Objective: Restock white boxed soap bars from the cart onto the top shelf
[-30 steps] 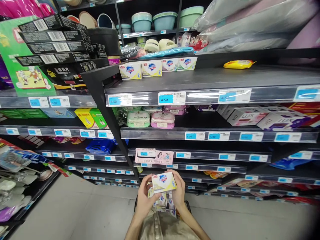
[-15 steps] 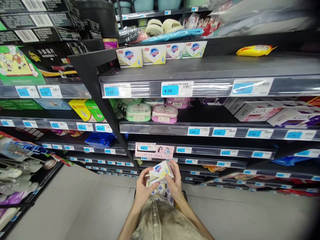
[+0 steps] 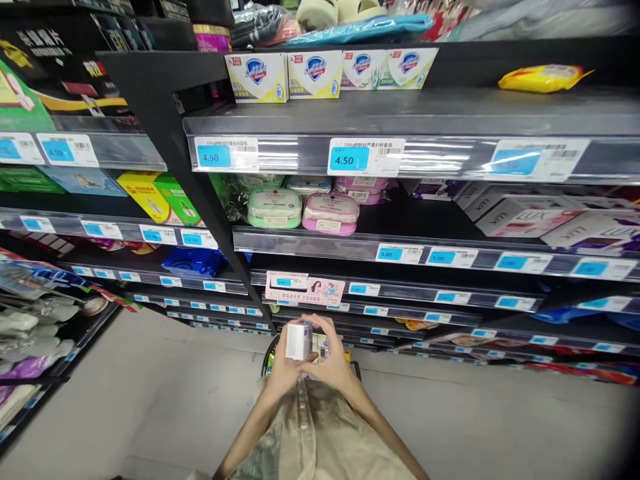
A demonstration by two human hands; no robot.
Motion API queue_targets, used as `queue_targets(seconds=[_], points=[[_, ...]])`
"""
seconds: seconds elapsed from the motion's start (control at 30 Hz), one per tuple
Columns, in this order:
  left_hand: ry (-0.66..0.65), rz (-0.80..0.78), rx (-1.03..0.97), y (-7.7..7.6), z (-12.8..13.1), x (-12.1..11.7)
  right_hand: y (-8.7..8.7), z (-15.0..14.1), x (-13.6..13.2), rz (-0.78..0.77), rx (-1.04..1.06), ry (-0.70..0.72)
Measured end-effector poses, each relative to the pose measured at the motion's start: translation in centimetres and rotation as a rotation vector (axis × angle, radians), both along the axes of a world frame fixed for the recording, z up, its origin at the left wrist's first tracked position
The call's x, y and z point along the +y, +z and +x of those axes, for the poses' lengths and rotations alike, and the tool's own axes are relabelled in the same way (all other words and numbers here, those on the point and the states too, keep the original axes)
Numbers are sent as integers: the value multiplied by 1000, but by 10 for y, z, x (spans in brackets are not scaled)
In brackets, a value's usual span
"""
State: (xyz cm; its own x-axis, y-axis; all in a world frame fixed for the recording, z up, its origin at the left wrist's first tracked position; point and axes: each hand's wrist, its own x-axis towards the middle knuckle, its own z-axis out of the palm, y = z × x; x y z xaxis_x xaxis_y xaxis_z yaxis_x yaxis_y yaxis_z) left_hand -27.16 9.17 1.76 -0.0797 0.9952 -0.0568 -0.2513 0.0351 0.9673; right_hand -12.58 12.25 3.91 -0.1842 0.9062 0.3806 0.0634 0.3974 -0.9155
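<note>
Low in the middle of the view, my left hand [image 3: 280, 368] and my right hand [image 3: 334, 363] both grip a small white-and-yellow soap box [image 3: 299, 341], turned so one white end faces me. A basket [image 3: 270, 357] with more of the same boxes shows just under my hands, mostly hidden by them. On the top shelf [image 3: 400, 120] stands a row of matching soap boxes [image 3: 320, 69] behind two 4.50 price tags.
A yellow packet [image 3: 543, 77] lies at the right of the top shelf. Green and pink soap cases [image 3: 303, 212] sit one shelf down, with Lux boxes [image 3: 525, 217] to their right. Another rack of goods runs along the left, and grey floor lies below.
The soap box has been turned in my hands from face-up to end-on. The camera has tilted and moved closer to the shelves.
</note>
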Motion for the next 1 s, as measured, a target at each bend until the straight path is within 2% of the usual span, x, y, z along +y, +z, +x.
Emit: queue_targets(seconds=[0.13,0.27,0.5,0.73,1.0], points=[[-8,23,-60,11,-4,-5,0,2,-1,-22,-16,40],[-82,52,-72,19,-10,-10,-6,5,-2,-43,-11,51],[-88,-161,-423,33,-5,-19,-14,14,-5,18,35,110],[-126,-151,-489,31,-5,-20,-15,11,-9,2,43,77],[-94,-147,-459,33,-6,-19,-13,10,-7,-23,60,69]])
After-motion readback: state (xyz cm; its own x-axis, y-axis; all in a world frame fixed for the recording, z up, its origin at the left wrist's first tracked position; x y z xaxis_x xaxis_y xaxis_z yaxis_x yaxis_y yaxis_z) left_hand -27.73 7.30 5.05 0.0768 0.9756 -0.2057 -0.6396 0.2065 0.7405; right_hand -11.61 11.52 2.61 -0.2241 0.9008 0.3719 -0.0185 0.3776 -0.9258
